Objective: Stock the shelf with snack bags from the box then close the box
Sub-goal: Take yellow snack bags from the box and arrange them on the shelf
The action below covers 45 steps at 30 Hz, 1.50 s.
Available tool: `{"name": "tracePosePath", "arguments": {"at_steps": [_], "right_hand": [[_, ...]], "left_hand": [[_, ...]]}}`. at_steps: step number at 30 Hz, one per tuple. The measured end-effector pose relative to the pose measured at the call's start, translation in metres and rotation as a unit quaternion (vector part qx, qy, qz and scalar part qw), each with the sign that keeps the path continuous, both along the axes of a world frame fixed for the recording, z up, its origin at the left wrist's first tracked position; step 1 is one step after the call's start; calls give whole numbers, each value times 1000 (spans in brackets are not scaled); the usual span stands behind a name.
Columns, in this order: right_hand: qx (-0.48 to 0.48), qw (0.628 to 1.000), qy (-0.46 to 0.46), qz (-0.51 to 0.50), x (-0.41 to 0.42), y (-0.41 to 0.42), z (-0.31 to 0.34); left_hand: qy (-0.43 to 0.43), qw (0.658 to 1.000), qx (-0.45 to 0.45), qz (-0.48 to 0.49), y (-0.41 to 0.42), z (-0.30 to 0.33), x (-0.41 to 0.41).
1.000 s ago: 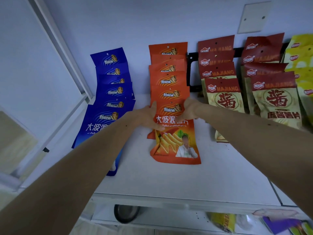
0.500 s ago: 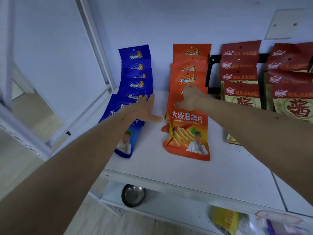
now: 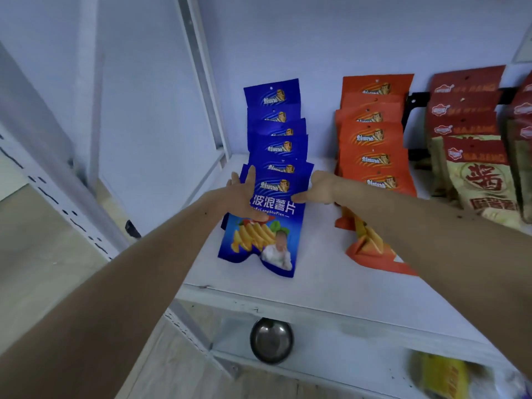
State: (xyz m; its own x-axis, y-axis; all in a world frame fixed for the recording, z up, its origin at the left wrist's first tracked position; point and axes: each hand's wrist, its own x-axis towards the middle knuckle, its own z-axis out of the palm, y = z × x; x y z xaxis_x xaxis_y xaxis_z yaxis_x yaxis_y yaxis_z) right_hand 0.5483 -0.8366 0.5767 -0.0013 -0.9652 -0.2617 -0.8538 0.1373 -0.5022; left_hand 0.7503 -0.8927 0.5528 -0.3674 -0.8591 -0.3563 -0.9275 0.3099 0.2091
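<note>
The front blue bag [image 3: 266, 226] of a row overlapped on the shelf [image 3: 325, 272] is held at both edges, left hand [image 3: 244, 197] spread flat, right hand [image 3: 321, 188] pinching, seemingly to square it with the row.

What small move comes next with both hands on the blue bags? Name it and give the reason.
Probably press the front blue snack bag back and upright against its row. The left hand lies on the bag's left side and the right hand touches its right edge, while the bag's bottom slides forward on the white shelf, unlike the tidier orange row.
</note>
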Motion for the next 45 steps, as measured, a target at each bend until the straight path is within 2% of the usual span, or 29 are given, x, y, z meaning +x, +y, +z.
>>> {"name": "tracePosePath", "arguments": {"at_steps": [3,7,12,23,30,34,38,43,45], "right_hand": [[20,998,-36,-46,11,-6,-9],[37,991,-80,-105,21,-12,-17],[33,987,-94,-126,32,-20,-20],[7,991,-66,-115,38,-25,-12],[-35,992,-30,-117,20,-43,14],[-42,994,6,-103,8,-67,20],[-49,994,32,-92,-3,-97,15],[-52,995,19,-88,-11,-136,3],[-47,995,20,-83,-11,-146,0]], "left_hand": [[38,998,46,-12,-12,-7,8],[74,996,40,-20,-12,-13,11],[98,993,57,-19,-28,-21,18],[69,996,34,-35,-29,-14,23],[127,991,19,-41,-57,12,19],[153,988,10,-7,-87,21,13],[139,990,-10,10,-121,25,-2],[151,987,37,28,-158,16,-17],[181,981,61,28,-165,11,-20]]}}
